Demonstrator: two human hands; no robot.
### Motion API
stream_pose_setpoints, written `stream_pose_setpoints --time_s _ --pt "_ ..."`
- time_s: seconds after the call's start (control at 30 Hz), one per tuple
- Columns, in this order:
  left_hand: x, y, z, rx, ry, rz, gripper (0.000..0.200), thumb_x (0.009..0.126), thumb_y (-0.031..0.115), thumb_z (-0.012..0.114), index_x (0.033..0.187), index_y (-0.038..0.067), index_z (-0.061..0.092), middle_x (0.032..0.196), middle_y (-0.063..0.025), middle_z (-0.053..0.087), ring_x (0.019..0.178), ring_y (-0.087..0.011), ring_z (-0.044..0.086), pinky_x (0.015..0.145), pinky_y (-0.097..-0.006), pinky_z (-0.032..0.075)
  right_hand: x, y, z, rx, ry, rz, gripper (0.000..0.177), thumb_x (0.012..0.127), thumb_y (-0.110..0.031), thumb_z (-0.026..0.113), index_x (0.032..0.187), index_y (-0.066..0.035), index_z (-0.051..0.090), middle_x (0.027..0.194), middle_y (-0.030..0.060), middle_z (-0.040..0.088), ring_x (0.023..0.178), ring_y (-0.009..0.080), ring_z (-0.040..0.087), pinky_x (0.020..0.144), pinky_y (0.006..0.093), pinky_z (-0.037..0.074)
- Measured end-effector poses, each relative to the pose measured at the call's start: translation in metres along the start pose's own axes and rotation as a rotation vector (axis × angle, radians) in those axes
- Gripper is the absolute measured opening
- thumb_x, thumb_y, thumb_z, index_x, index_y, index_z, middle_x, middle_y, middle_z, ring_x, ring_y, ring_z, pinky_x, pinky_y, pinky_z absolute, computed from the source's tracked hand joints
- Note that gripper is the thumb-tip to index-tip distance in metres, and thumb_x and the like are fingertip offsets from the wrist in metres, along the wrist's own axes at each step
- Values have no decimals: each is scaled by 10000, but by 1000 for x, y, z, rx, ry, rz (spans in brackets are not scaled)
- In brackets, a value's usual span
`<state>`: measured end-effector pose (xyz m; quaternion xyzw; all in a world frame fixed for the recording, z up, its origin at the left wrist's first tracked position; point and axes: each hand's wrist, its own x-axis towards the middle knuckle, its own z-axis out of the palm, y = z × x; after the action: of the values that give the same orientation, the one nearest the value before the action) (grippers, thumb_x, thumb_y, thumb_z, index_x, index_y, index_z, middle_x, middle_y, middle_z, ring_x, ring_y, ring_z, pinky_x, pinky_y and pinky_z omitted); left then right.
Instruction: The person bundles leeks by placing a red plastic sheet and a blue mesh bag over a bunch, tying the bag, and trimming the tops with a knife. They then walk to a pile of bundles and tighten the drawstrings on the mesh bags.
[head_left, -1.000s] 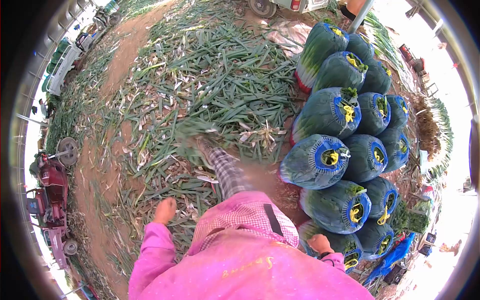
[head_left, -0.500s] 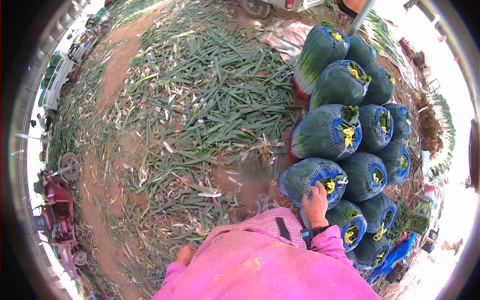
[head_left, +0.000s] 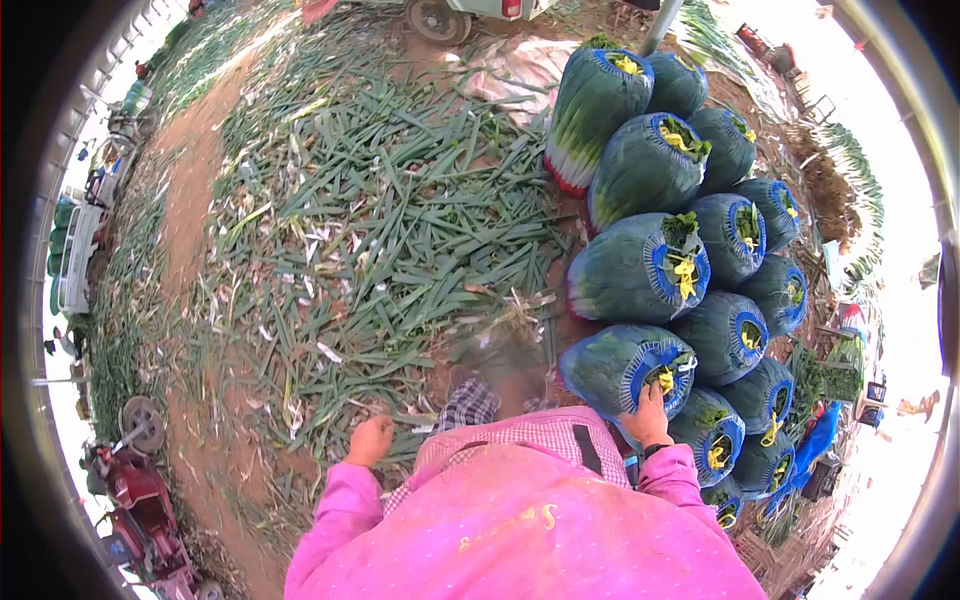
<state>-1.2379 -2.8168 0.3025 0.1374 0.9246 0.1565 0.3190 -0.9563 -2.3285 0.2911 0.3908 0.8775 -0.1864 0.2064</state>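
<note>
My right hand (head_left: pixel 648 418) is at the mouth of the nearest bulging net bag of green onions (head_left: pixel 612 365), with its fingers closed around the blue rim beside a yellow tie (head_left: pixel 666 380). The fingertips are partly lost among the rim and leaves. Over the leaf-strewn ground, my left hand (head_left: pixel 371 441) hangs to the left of my body, its fingers curled in, and nothing shows in it. Dark green leaves fill the bag, and its blue gathered opening faces right, toward my right side.
More stuffed net bags (head_left: pixel 640 268) stand packed in rows ahead and to the right. Loose green leaves (head_left: pixel 420 200) cover the ground. A vehicle wheel (head_left: pixel 438 20) and a pole (head_left: pixel 660 25) are at the far side; a red motor tricycle (head_left: pixel 140 495) is at left.
My view has shifted, and the bags in the far rows appear further left. My left hand has come up and forward. My right hand's fingers have moved further into the bag's mouth.
</note>
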Motion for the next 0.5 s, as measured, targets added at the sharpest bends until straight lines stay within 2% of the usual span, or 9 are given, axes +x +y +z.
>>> stream_pose_setpoints --time_s 0.07,0.13,0.27,0.37,0.4,0.43,0.5 --pt "39 4 -25 51 -44 24 229 808 225 581 959 71 658 901 -199 655 873 -385 617 768 -447 489 4 -10 -9 -7 -30 51 890 675 -316 704 1353 102 305 1464 291 189 1371 411 191 1123 391 231" --pt "70 2 -46 13 0 78 230 814 228 579 965 73 658 906 -201 655 880 -384 617 773 -445 488 3 -14 -9 -9 -51 97 909 670 -333 712 1354 106 307 1466 294 183 1374 405 189 1122 383 232" --pt "88 -30 -65 -122 31 85 245 827 235 561 977 65 655 923 -202 654 895 -387 615 791 -437 486 10 -15 -7 -26 -77 136 942 651 -363 725 1345 124 314 1459 315 184 1368 410 209 1110 378 259" --pt "70 -78 -50 -23 75 81 284 851 261 522 929 16 643 886 -248 637 863 -401 620 742 -431 488 17 -21 -8 -11 -83 177 960 639 -384 727 1337 134 318 1451 327 193 1354 412 244 1094 373 288" --pt "59 -94 -46 -36 55 17 289 850 264 523 912 7 639 873 -253 634 848 -407 621 726 -443 484 16 -23 -8 -4 -88 191 965 635 -390 726 1335 136 320 1449 330 197 1349 413 256 1089 371 298" --pt "45 -109 -40 -52 33 -50 296 849 268 524 896 -2 636 860 -257 632 834 -412 622 709 -455 480 15 -24 -7 -37 -52 157 988 632 -434 739 1303 168 335 1418 368 225 1297 437 336 1070 368 324" --pt "11 -155 -14 -97 96 -191 325 842 284 537 879 -25 628 824 -271 622 803 -424 621 695 -465 474 13 -24 -7 -44 -61 162 1018 632 -437 740 1337 147 296 1440 350 191 1325 421 297 1080 365 311"
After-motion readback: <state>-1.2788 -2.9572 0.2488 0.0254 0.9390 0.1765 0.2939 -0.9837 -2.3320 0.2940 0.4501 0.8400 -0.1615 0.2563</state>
